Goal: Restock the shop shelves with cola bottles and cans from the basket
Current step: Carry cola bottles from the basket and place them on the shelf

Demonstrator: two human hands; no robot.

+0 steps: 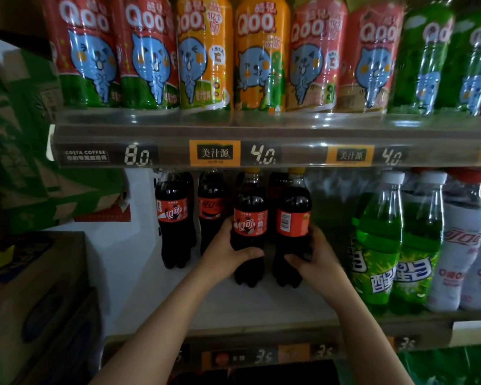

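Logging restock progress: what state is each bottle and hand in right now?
left front cola bottle, upright, capped, held by left hand.
right front cola bottle, upright, capped, held by right hand.
back cola bottles, upright on shelf, untouched.
green soda bottles, upright, capped.

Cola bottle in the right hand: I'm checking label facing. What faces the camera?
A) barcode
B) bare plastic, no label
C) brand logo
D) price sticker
A: the cola bottle gripped by the right hand shows a white barcode panel on its red label, while the left hand holds the other cola bottle logo-forward.
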